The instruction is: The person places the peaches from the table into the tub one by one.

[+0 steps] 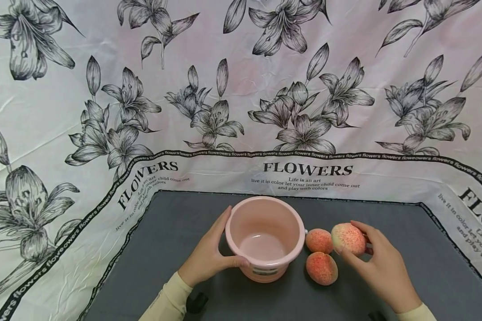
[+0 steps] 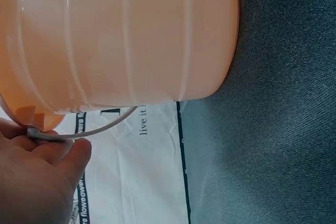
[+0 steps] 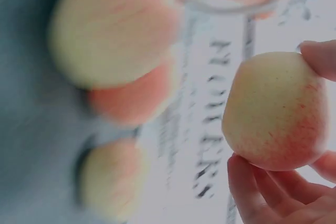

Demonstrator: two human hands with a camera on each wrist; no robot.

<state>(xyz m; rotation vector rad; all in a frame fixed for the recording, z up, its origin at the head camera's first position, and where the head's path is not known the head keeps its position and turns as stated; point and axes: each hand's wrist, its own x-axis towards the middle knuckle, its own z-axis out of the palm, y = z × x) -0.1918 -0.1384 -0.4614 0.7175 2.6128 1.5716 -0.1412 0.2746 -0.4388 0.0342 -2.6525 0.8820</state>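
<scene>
A pink bucket (image 1: 265,240) stands upright with its mouth up and its inside floor bare. My left hand (image 1: 209,254) grips it at the left of the rim, thumb on the front and fingers round the far side. In the left wrist view, the fingertips lie by the grey handle (image 2: 105,127). To the bucket's right, my right hand (image 1: 381,263) holds a peach (image 1: 348,239) between thumb and fingers, raised off the cloth. Two peaches, one behind (image 1: 319,240) and one in front (image 1: 322,268), lie beside the bucket. A small peach (image 3: 113,182) lies farther off in the right wrist view.
Dark grey cloth (image 1: 160,236) covers the work surface. Its white printed border (image 1: 221,178) with "FLOWERS" lettering runs along the back. Behind it rises a white and pink lily-patterned sheet (image 1: 209,35). A small black object (image 1: 197,303) shows beneath the left sleeve.
</scene>
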